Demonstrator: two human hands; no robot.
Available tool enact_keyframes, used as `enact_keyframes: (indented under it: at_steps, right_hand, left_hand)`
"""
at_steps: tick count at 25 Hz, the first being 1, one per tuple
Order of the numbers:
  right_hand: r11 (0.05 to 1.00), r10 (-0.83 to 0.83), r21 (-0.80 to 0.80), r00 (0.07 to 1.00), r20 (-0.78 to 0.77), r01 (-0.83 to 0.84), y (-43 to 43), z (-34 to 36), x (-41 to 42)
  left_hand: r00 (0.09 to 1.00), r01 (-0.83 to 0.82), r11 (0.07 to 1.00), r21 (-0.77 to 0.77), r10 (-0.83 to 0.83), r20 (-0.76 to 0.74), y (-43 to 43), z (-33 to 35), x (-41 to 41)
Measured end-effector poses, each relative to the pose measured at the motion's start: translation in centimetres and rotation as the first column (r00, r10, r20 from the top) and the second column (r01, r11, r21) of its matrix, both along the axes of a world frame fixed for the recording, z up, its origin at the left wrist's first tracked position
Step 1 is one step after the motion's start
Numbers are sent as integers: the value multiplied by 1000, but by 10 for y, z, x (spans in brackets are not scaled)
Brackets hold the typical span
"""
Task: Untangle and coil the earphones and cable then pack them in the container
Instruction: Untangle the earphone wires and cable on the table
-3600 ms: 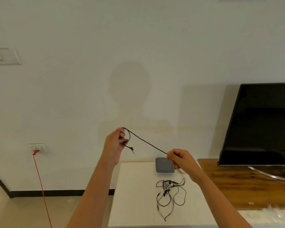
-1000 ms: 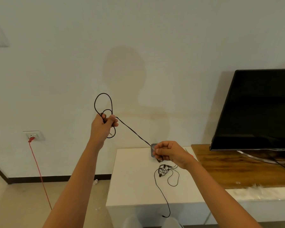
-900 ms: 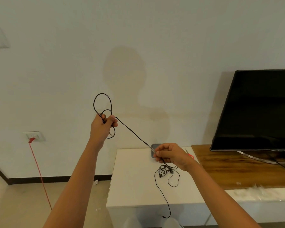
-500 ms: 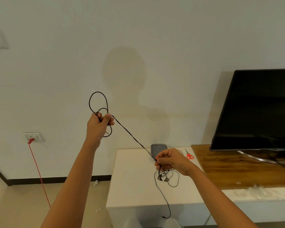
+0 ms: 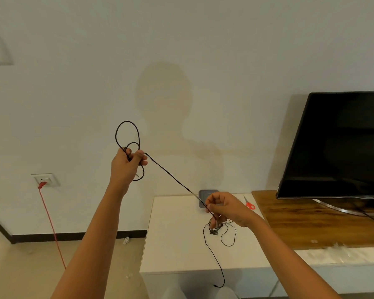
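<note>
The left hand (image 5: 127, 164) is raised in front of the wall and grips a few loose loops of the black cable (image 5: 171, 176), one loop standing above the fist and another hanging below it. The right hand (image 5: 225, 207) is lower, over the counter (image 5: 175, 234), pinching the same cable. The two hands are well apart and the cable runs taut between them. Under the right hand the earphones (image 5: 216, 230) lie in a small knotted heap on the counter, one thin strand trailing over the front edge and hanging down. Whether the cable's lower end is caught in that heap I cannot tell; the right hand covers the spot.

The task looks to be in its early part. A few turns of cable are gathered and the rest is yet to be wound in. The earphones are neither untangled nor coiled, and nothing is packed. The grey container (image 5: 203, 194) sits at the back of the counter, partly hidden behind the right hand.

Red scissors (image 5: 249, 205) lie near the container. A television (image 5: 337, 143) stands on a wooden stand (image 5: 307, 221) to the right. A red cord (image 5: 52, 223) drops from a wall socket (image 5: 44, 180) on the left. Nothing blocks the container. The likely hindrance is the earphone heap, which the cable could drag along.
</note>
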State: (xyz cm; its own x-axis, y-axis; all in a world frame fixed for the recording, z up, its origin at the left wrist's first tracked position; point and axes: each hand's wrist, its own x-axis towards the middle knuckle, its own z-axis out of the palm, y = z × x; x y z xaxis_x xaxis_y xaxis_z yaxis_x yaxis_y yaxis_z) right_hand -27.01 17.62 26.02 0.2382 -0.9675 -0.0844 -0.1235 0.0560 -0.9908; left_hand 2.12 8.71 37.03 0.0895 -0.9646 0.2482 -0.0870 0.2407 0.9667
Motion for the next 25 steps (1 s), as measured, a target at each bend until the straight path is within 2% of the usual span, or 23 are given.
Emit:
enact_keyframes:
  at_steps: [3,7,11,15,17,20,23,25]
  right_hand:
    - [1000,-14,-21,999,-51,13,0,-3,2]
    - [991,131,0,985,-114,-131,2,-9,1]
    - [981,188,60,982,-15,-186,5,-9,-6]
    - [939,318,96,940,121,-330,13,-11,-13]
    - [941,288,105,922,258,-323,17,-13,-14]
    - [979,125,105,920,371,-175,22,-13,-11]
    - [984,0,170,951,310,-56,22,-14,-9]
    - [977,2,211,988,157,-36,21,-14,-11]
  left_hand:
    - [1000,6,1000,-10,-6,1,1,0,-3]
    - [1000,11,1000,-19,-10,10,1,-1,-8]
    - [1000,5,1000,-1,-5,-3,1,-6,-8]
    - [999,-28,999,21,29,-33,1,-8,-4]
    - [998,-39,999,22,40,-51,1,-7,-2]
    - [998,-38,999,28,39,-44,1,-6,0]
    - [998,-37,999,33,38,-41,2,-6,0]
    - [998,-45,999,31,46,-45,2,-6,1]
